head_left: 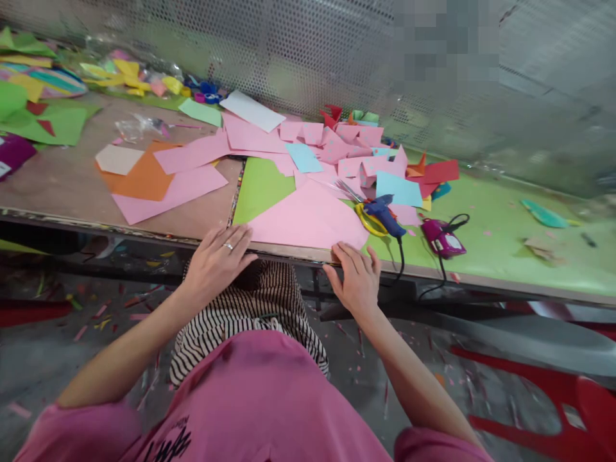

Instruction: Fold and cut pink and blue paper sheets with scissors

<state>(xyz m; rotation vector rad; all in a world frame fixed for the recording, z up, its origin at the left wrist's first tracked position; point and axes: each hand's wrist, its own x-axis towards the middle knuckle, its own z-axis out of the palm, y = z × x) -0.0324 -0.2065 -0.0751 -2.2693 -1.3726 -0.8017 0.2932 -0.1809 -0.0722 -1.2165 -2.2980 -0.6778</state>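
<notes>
Pink sheet (305,218): at the table (500,247) edge; left hand (217,258) by its left corner, right hand (357,276) at its near edge, fingers loosely extended.
Sheet corners: best hold; paper probably light, easily creased.
Scissors (368,222): right, beside blue glue gun (389,218).

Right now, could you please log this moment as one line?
left hand: open, at left end of pink sheet | right hand: open, at sheet's near edge | scissors, blue corded tool: unheld, overlapping
</notes>
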